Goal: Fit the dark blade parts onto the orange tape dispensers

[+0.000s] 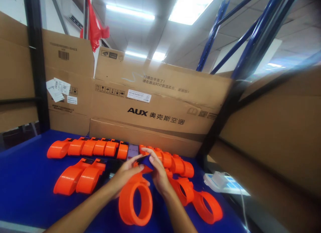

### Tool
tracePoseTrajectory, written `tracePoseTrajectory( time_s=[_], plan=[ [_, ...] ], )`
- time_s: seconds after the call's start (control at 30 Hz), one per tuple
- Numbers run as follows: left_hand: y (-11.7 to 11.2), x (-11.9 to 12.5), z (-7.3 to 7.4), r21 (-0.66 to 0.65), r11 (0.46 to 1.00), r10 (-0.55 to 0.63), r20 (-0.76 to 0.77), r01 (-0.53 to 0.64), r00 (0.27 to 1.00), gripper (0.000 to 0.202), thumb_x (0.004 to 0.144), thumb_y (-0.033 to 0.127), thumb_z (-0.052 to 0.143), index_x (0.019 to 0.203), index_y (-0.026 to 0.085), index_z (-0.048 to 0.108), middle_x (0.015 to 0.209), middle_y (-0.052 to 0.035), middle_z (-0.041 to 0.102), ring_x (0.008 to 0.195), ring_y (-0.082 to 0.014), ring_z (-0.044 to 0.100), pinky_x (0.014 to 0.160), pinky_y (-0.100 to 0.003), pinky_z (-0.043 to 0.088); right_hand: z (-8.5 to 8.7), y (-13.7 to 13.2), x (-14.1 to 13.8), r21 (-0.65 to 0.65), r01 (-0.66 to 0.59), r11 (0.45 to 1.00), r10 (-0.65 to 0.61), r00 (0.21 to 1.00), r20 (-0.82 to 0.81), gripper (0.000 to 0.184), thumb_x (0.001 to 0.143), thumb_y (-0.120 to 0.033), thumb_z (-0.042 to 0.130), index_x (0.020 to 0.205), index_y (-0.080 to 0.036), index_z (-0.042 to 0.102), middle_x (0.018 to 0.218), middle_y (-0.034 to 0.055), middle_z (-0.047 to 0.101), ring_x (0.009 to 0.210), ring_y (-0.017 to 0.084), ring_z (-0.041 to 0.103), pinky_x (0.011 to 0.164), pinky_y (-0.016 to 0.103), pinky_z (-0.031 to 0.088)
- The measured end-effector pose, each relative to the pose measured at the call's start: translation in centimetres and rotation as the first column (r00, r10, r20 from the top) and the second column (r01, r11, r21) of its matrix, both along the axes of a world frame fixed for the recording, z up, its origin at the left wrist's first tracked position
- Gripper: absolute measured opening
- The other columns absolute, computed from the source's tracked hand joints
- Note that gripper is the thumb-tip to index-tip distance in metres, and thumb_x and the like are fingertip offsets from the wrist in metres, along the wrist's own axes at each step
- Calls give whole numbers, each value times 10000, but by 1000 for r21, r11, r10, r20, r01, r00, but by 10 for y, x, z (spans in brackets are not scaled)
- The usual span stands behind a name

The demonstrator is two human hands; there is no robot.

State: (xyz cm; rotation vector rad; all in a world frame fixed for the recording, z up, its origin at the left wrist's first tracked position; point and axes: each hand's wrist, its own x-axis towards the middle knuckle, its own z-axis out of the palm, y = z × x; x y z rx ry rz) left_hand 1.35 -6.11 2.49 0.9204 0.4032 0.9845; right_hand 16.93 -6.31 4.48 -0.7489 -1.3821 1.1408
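Note:
Between both hands is an orange plastic ring holder (pixel 122 203), its round opening facing me and its neck rising toward my fingers. A small dark blue flat piece (pixel 148 161) shows at the top of that neck; whether it is fixed there I cannot tell. My left hand (pixel 127 172) has its thumb and fingers closed around the left side of this top end. From the right, my right hand (pixel 157 171) grips the same end, its fingers bent over the blue piece. Fingers partly hide the joint between them.
Similar orange ring holders stand in a back-left row (pixel 87 147), as a front-left pair (pixel 86 181), and on the right (pixel 208 208), all on a blue tabletop (pixel 27 172). Cardboard panels (pixel 155 99) and dark posts (pixel 217 126) enclose it. A white power strip (pixel 218 181) lies right.

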Motion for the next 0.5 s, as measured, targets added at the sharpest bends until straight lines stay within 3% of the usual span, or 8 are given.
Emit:
tracePoseTrajectory(
  time_s=[0.1, 0.23, 0.37, 0.5],
  plan=[
    [1, -3, 1, 29, 999, 17, 15, -18, 1000, 736, 690, 238, 842, 1357, 162, 539, 941, -117, 746, 714, -251, 739, 680, -333, 561, 2, 7, 0, 16, 44, 999, -44, 999, 31, 370, 854, -495, 650, 1133, -256, 605, 906, 11, 651, 816, 191, 611, 753, 294, 460],
    [6, -5, 0, 20, 998, 63, 40, -63, 997, 580, 734, 348, 812, 1248, 143, 642, 857, -98, 750, 707, -222, 720, 672, -304, 535, 6, 12, -8, 51, 81, 995, -87, 990, 114, 312, 836, -479, 686, 1015, -258, 557, 724, -47, 537, 672, 141, 508, 657, 251, 396],
    [16, -4, -4, 30, 987, 157, 43, -158, 987, 478, 728, 395, 809, 1101, 110, 715, 845, -100, 756, 694, -204, 705, 651, -274, 519, 9, 18, -21, 53, 44, 998, -50, 991, 123, 344, 814, -514, 696, 905, -252, 493, 682, -66, 469, 629, 120, 443, 616, 235, 352],
    [22, -4, -4, 16, 994, 109, 54, -110, 993, 465, 730, 402, 800, 1072, 100, 710, 885, -123, 764, 697, -219, 716, 660, -297, 540, 8, 26, -26, 79, 98, 992, -109, 983, 149, 386, 792, -567, 697, 874, -244, 504, 665, -66, 462, 607, 117, 431, 588, 232, 353]
  ],
)
